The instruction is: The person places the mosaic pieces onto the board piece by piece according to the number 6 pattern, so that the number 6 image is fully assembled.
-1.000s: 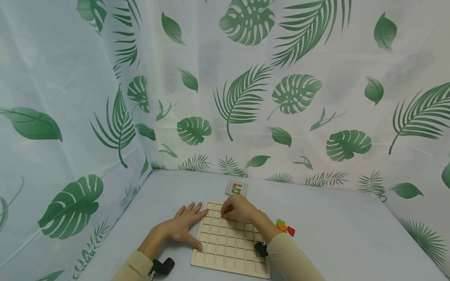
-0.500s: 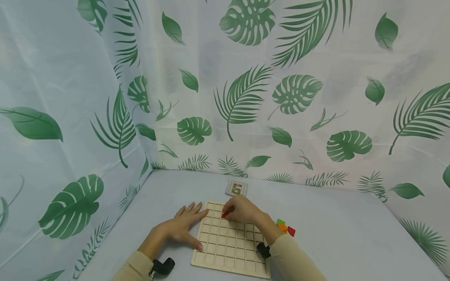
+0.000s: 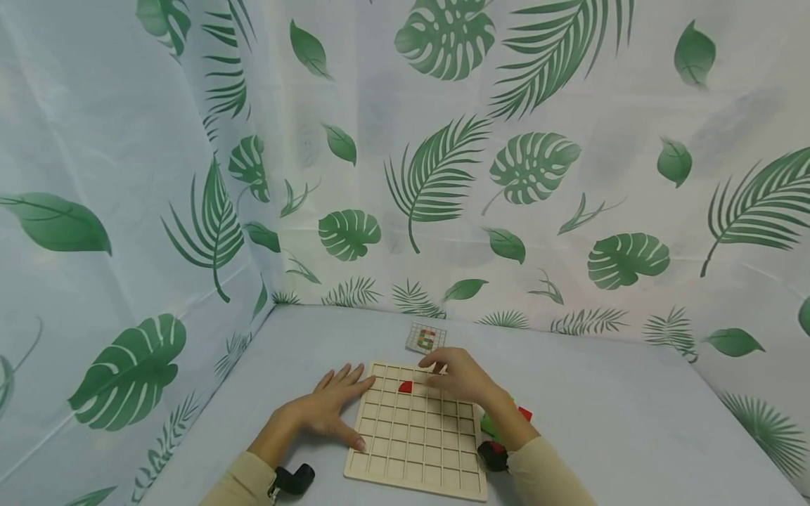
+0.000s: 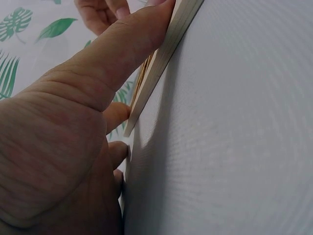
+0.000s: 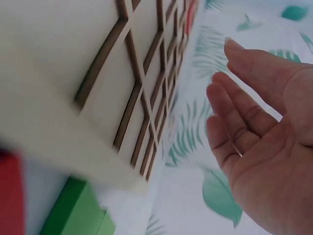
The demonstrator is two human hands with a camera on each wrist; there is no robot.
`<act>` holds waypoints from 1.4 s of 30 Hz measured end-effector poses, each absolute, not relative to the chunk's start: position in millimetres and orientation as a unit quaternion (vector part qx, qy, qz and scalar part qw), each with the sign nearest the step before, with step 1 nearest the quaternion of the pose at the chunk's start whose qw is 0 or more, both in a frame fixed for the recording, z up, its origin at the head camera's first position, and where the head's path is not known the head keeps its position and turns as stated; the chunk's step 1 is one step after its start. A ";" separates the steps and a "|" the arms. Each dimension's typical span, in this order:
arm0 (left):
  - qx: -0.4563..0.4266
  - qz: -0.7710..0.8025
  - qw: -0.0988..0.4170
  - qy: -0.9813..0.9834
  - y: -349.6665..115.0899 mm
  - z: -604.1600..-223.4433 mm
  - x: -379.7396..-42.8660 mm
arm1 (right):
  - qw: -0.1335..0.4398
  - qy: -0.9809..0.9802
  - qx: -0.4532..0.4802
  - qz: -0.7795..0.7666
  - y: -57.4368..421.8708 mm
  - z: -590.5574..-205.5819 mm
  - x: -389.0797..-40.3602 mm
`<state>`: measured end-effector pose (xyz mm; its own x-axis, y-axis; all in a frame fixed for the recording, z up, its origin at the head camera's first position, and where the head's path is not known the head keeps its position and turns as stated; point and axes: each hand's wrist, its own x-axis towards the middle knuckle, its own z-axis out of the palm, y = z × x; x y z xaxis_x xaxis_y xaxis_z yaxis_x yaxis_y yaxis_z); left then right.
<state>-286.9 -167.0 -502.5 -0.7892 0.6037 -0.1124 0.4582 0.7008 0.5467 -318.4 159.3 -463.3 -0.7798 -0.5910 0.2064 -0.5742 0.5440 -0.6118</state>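
Red piece point(image 3: 406, 386), showing no clear long axis: in a cell toward the far edge of the board point(image 3: 414, 434). Right hand point(image 3: 465, 376), nearer: above the board, fingers parted; I see nothing pinched. Left hand point(image 3: 329, 411): spread, touching the board's left edge.

leaf-print backdrop point(image 3: 455, 161) behind pale table point(image 3: 607, 407)

The board point(image 3: 405, 450) bears a tile point(image 3: 406, 387), with a card point(image 3: 426, 337) behind it and loose pieces point(image 3: 489, 426) at its right.
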 end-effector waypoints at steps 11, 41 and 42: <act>0.290 0.258 0.145 0.910 -166.5 -502.0 -286.9 | -0.005 0.906 -0.248 -0.344 209.7 -463.0 -303.7; 0.290 0.261 0.147 0.909 -165.1 -500.4 -285.3 | 0.138 0.908 -0.194 -0.344 292.9 -452.1 -301.4; 0.290 0.262 0.147 0.909 -164.7 -500.2 -285.3 | 0.143 0.906 -0.198 -0.345 294.5 -453.1 -301.7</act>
